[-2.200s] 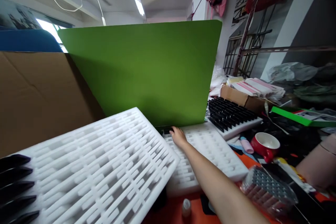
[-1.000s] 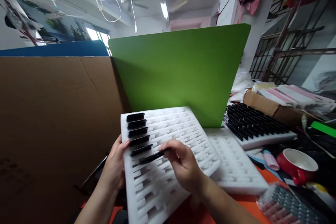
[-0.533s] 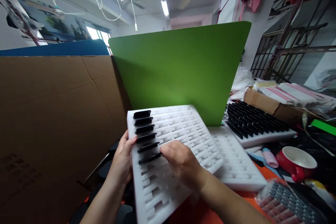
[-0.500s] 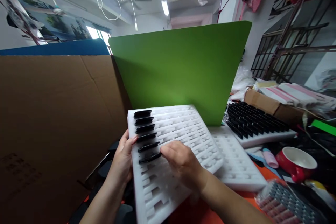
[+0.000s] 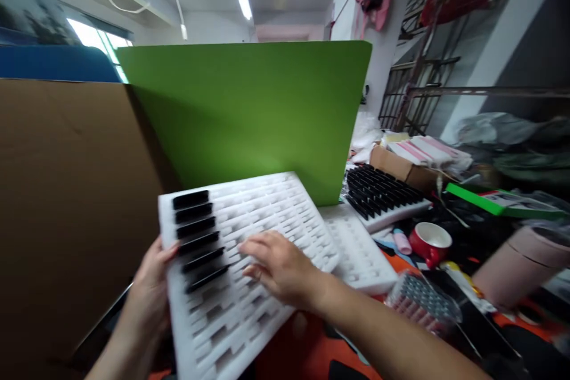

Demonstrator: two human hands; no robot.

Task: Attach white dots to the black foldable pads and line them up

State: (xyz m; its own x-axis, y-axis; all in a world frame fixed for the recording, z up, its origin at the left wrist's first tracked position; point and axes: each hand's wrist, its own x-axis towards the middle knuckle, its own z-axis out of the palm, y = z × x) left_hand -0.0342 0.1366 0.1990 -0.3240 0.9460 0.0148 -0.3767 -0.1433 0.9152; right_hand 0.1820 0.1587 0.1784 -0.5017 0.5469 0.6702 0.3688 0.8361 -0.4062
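A white foam tray [image 5: 267, 202] with rows of slots is tilted up in front of me. My left hand [image 5: 154, 270] grips its left edge, thumb on top and the other fingers hidden behind. Several flat black pieces [image 5: 198, 243] stand in slots down the tray's left side; their exact kind I cannot make out. Over the middle of the tray is my right hand [image 5: 278, 267], thumb and fingers apart, holding nothing. It is to the right of the lowest black piece.
A second foam tray [image 5: 356, 249] lies beneath at the right, and another tray packed with black pieces [image 5: 383, 190] sits behind it. A red mug [image 5: 431, 243], a pink cylinder [image 5: 521, 267] and a clear plastic pack [image 5: 423, 300] stand right. Green board [image 5: 249, 113] and cardboard [image 5: 66, 190] rise behind and left.
My right hand has let go of the lowest black piece, moved off it to the right and opened. The camera view has turned to the right. My left hand keeps hold of the tray.
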